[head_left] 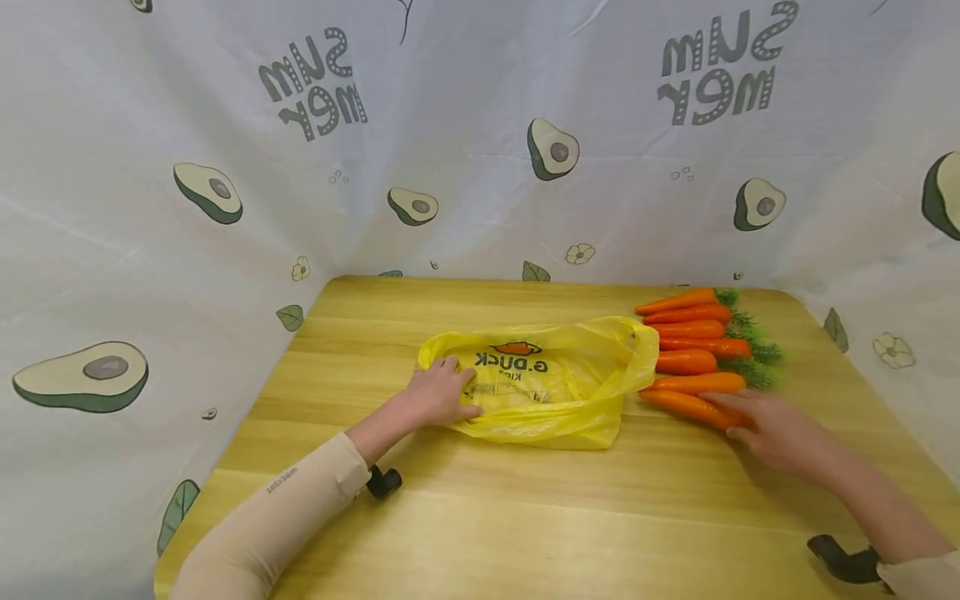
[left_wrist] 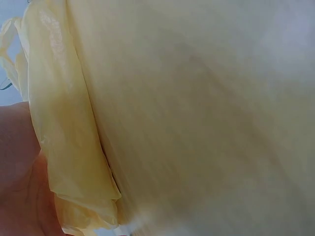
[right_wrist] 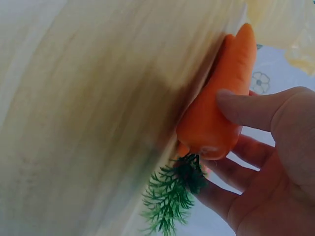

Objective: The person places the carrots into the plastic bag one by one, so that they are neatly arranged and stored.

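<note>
A yellow plastic bag (head_left: 558, 421) with "G.DUCK KIDS" printing lies with its mouth spread in mid-table. My left hand (head_left: 438, 396) holds the bag's left edge, thumb at the near rim; in the left wrist view, the yellow plastic (left_wrist: 69, 123) hides most of the fingers. To the right of the bag, several orange carrots with green leafy tops lie in a row. My right hand (head_left: 776, 429) pinches the nearest carrot (head_left: 686, 407) near its top. The right wrist view shows the thumb on this carrot (right_wrist: 216, 113) and fingers behind it, with its green leaves (right_wrist: 170, 194) hanging below.
The carrot just beyond the gripped one (head_left: 697, 382) lies close against it, its tip near the bag. A light wooden table (head_left: 480, 517) carries everything. White curtain (head_left: 465, 100) printed with avocados surrounds the back and sides. Black wrist mounts (head_left: 843, 560) sit under both wrists.
</note>
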Available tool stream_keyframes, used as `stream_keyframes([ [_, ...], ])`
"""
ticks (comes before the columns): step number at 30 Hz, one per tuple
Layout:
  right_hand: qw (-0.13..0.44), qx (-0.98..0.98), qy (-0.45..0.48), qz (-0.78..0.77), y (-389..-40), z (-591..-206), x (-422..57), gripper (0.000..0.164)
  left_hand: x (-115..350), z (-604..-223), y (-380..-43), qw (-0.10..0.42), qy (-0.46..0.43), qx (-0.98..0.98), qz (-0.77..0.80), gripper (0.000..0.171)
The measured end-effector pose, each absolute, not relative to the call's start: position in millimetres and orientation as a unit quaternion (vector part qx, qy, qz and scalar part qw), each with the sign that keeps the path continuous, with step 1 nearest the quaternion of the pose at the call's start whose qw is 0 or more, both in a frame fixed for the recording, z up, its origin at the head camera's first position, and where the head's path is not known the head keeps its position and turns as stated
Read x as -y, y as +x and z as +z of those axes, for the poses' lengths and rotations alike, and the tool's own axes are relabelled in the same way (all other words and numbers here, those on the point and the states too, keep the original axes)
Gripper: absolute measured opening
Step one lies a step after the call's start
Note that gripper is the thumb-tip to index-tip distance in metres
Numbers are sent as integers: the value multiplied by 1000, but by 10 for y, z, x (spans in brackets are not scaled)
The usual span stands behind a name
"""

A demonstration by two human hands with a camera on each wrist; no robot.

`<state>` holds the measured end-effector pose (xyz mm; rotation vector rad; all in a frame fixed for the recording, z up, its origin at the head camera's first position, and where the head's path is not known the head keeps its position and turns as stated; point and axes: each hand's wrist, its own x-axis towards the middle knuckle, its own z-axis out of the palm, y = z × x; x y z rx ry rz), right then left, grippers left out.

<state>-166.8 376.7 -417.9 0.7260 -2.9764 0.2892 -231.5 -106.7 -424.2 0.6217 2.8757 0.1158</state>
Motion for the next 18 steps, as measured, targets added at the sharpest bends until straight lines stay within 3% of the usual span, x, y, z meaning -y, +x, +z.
stream_keyframes([
  [6,17,967,221,128,-1659,-4051,-3729,57,1061,-4248,-2333,104,211,-971,30,73],
  [18,94,957,248,116,-1648,-3737,-3597,60,1057,-4225,-2330,109,211,-971,26,73],
])
